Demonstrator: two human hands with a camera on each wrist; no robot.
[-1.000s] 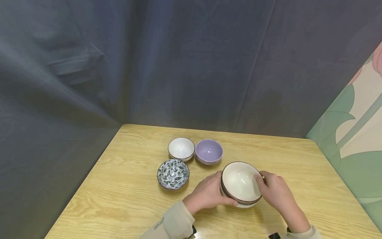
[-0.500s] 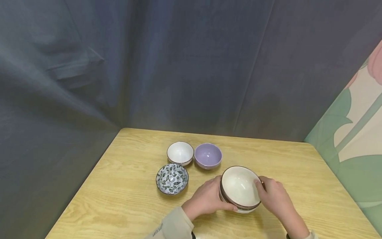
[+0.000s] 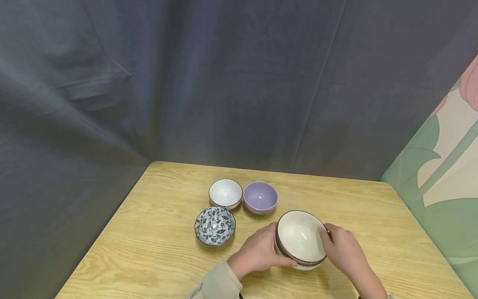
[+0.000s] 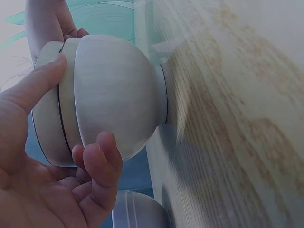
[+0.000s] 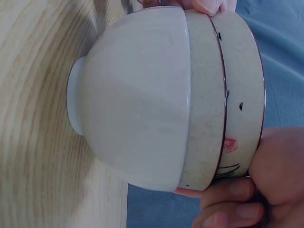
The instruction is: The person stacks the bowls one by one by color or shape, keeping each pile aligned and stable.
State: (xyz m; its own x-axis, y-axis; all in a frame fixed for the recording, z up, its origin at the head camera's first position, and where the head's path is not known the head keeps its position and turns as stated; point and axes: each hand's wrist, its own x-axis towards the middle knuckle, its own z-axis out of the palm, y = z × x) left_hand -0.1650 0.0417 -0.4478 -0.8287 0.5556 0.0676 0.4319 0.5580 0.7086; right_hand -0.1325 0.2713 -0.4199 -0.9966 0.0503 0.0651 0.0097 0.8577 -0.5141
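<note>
A stack of three nested bowls stands on the table in front of me: a plain white bowl (image 5: pixel 135 99) at the bottom, a speckled cream bowl (image 5: pixel 205 99) above it, and a cream bowl with a brown rim (image 3: pixel 300 234) on top. Small painted marks and a red flower show on the top bowl's outside in the right wrist view. My left hand (image 3: pixel 259 251) holds the stack from the left, its thumb across the bowls' sides near the rims. The right hand (image 3: pixel 342 249) pinches the top bowl's right rim, thumb inside and fingers outside.
Left of the stack, a leaf-patterned dish (image 3: pixel 215 226), a white bowl (image 3: pixel 225 193) and a purple bowl (image 3: pixel 260 197) sit close together on the wooden table (image 3: pixel 130 249). A dark curtain (image 3: pixel 239 83) hangs behind; a flowered panel (image 3: pixel 440 178) borders the right.
Everything sits slightly lower in the head view, as the camera has tilted a little. Both hands keep the same hold, and the bowls show no other movement.
</note>
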